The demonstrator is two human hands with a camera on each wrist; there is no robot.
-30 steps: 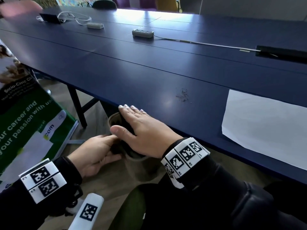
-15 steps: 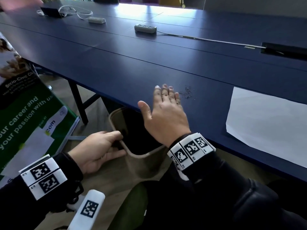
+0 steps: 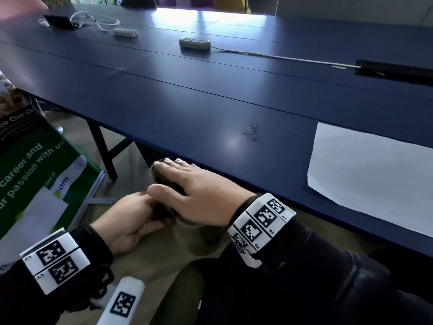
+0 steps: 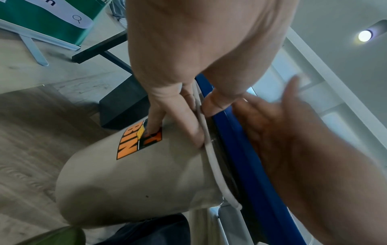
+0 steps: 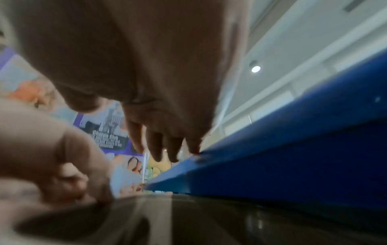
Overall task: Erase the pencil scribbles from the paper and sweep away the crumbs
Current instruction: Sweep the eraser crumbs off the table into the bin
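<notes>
A small heap of grey eraser crumbs (image 3: 253, 134) lies on the dark blue table (image 3: 187, 102), left of a white sheet of paper (image 3: 375, 174). A beige bin (image 4: 130, 179) with an orange "BIN" sticker is held just under the table's front edge (image 4: 240, 159). My left hand (image 3: 131, 219) grips its rim (image 4: 211, 159), thumb inside and fingers on the outer wall. My right hand (image 3: 194, 191) lies flat with straight fingers over the bin's mouth, fingertips (image 5: 194, 147) at the table edge. The bin is mostly hidden in the head view.
A green and white banner stand (image 3: 35, 184) leans on the floor at the left. Two power strips (image 3: 194, 43) with cables and a black device (image 3: 59, 21) sit far back on the table. A black table leg (image 3: 105, 153) stands beyond the bin.
Half a second ago my right hand was up on the table near the crumbs; it has swept back to the edge and now covers the bin. The left hand keeps holding the rim.
</notes>
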